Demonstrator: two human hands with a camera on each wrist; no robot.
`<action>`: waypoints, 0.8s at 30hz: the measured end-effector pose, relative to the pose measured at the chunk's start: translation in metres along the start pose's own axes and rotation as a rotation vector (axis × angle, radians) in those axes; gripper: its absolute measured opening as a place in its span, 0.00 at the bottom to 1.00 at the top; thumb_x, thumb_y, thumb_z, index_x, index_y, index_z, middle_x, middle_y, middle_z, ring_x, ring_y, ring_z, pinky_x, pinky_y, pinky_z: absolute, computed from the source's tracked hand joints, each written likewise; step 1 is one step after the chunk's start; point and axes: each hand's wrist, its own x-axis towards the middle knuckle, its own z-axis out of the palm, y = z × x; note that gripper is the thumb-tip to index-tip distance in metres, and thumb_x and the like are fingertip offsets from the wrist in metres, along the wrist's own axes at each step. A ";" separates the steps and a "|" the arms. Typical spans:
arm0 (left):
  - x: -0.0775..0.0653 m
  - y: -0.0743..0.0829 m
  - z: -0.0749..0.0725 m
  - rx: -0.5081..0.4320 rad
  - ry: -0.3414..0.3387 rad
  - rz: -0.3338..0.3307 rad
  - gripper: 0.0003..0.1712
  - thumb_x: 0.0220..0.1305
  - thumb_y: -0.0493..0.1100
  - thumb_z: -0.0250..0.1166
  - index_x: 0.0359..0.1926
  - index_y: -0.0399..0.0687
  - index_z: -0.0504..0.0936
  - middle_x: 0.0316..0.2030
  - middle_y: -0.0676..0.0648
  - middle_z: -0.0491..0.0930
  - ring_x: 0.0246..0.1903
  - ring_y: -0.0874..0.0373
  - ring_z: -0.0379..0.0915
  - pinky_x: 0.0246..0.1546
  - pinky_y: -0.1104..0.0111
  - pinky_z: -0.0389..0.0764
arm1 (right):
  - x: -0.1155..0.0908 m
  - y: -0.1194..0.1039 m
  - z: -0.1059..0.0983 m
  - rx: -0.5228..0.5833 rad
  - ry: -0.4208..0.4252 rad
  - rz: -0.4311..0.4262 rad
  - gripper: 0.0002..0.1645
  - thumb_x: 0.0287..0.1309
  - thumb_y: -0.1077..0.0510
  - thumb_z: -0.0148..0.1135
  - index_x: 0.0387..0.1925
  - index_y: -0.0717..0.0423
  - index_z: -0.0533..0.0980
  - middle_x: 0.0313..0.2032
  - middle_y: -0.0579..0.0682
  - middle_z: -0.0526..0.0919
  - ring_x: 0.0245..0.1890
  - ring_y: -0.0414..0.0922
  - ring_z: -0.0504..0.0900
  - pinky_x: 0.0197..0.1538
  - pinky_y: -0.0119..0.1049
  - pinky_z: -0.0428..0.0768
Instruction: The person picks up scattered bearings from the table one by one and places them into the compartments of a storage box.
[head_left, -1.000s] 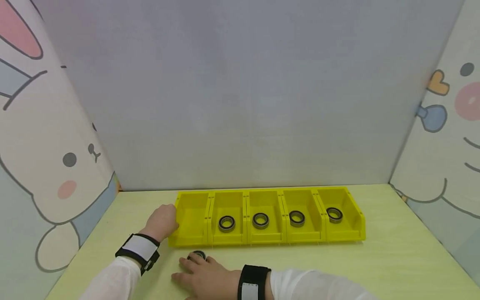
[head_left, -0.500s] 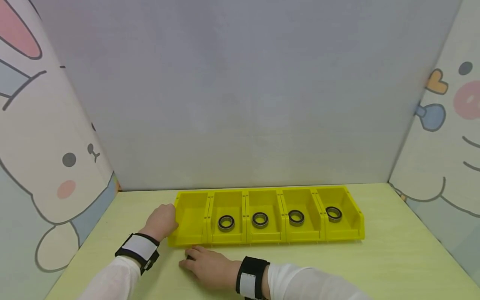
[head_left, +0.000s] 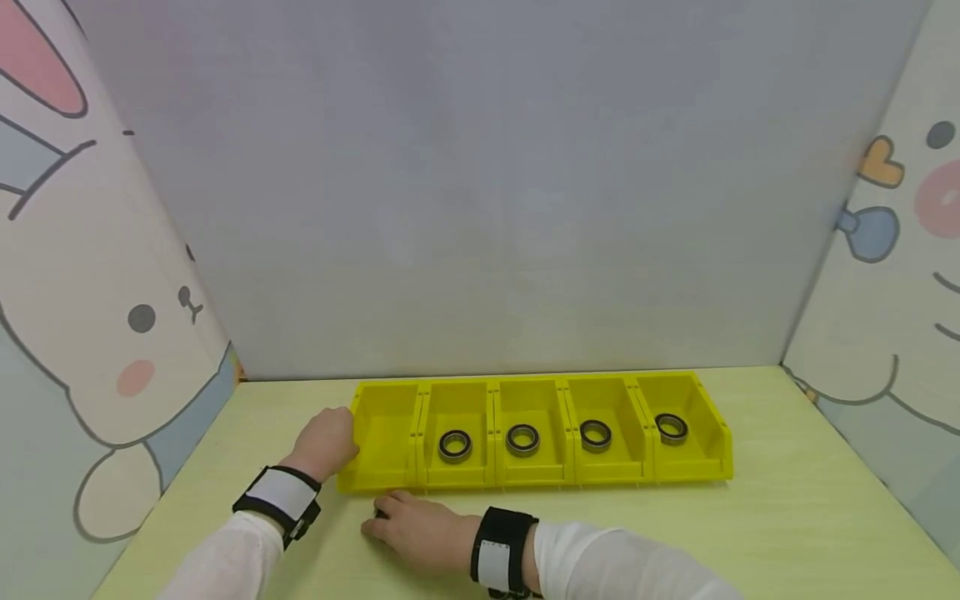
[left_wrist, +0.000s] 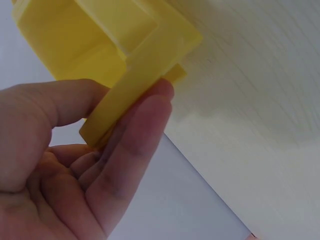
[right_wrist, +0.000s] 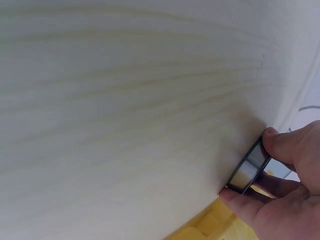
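Observation:
My left hand (head_left: 324,442) grips the left side wall of a row of joined yellow bins (head_left: 532,476). In the left wrist view, thumb and fingers pinch that yellow wall (left_wrist: 127,82) from both sides. Just in front of the leftmost bin, my right hand (head_left: 427,533) pinches a ball bearing (right_wrist: 248,167) at its rim, between thumb and fingers, low at the table surface. Only a dark sliver of this bearing shows in the head view; the hand hides the rest. Matching bearings, such as one (head_left: 455,457) in the second bin from the left, lie singly in the other bins.
The bins stand on a pale yellow table (head_left: 795,500), near its back edge. Behind them rises a plain grey wall (head_left: 510,208). Side panels with cartoon animals (head_left: 112,350) flank the table left and right.
My right hand went from spread fingers over the bearing to a pinch on it, shifting slightly up toward the bins. The left hand keeps its grip on the bin wall.

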 end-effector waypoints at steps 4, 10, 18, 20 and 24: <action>0.001 0.001 0.000 0.003 0.004 0.010 0.08 0.55 0.34 0.63 0.30 0.34 0.73 0.20 0.46 0.69 0.20 0.55 0.67 0.23 0.69 0.69 | -0.002 0.001 -0.006 -0.013 -0.027 0.002 0.20 0.68 0.56 0.49 0.60 0.43 0.71 0.57 0.48 0.72 0.56 0.42 0.71 0.58 0.29 0.70; 0.000 0.001 0.001 -0.008 0.004 0.007 0.07 0.55 0.34 0.63 0.30 0.34 0.72 0.20 0.46 0.69 0.20 0.55 0.66 0.23 0.68 0.69 | -0.006 0.001 -0.021 0.014 -0.057 -0.026 0.20 0.65 0.54 0.55 0.58 0.43 0.73 0.54 0.46 0.74 0.50 0.39 0.73 0.53 0.26 0.71; -0.001 0.001 0.001 -0.007 0.016 0.021 0.07 0.55 0.33 0.63 0.29 0.34 0.72 0.20 0.46 0.68 0.20 0.55 0.66 0.23 0.68 0.69 | -0.005 0.007 -0.055 -0.016 -0.070 -0.066 0.23 0.63 0.52 0.57 0.60 0.45 0.72 0.53 0.44 0.76 0.48 0.36 0.73 0.52 0.23 0.68; -0.002 0.001 0.000 -0.007 0.022 0.031 0.07 0.55 0.33 0.63 0.29 0.34 0.72 0.20 0.46 0.68 0.20 0.55 0.66 0.23 0.68 0.69 | -0.003 0.010 -0.064 -0.033 -0.055 -0.034 0.24 0.64 0.52 0.56 0.61 0.45 0.71 0.55 0.45 0.75 0.48 0.38 0.73 0.52 0.24 0.68; -0.001 0.002 -0.001 0.005 0.025 0.041 0.09 0.55 0.33 0.64 0.30 0.33 0.72 0.21 0.45 0.70 0.20 0.55 0.67 0.25 0.67 0.72 | 0.003 0.019 -0.077 -0.050 -0.044 0.044 0.25 0.65 0.51 0.54 0.63 0.44 0.69 0.58 0.46 0.73 0.52 0.41 0.73 0.49 0.24 0.73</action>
